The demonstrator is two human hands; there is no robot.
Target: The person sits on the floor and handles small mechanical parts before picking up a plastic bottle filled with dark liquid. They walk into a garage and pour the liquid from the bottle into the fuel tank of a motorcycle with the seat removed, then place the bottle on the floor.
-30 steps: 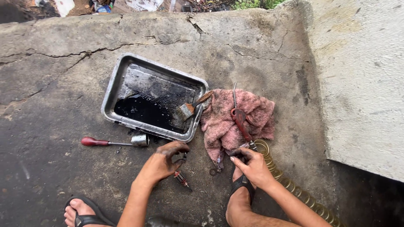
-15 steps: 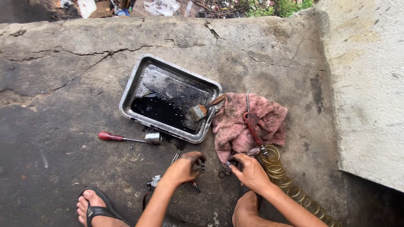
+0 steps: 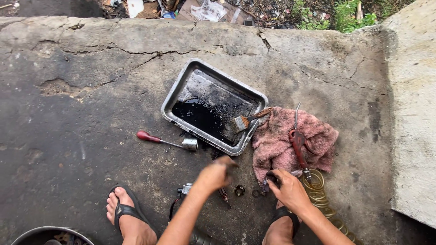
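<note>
Metal tray (image 3: 181, 93) holds black liquid (image 3: 200, 119) and a brush (image 3: 240, 122); left hand (image 3: 217, 174) blurred — grip unclear; right hand (image 3: 287, 190) pinches something small.

We note a dark, stained concrete floor (image 3: 77, 136) outdoors, with long cracks (image 3: 136, 54) running across its far part. A pale concrete slab (image 3: 411, 113) stands at the right. Litter (image 3: 209, 10) and weeds (image 3: 354, 16) lie beyond the far edge. Daylight is flat and even.
</note>
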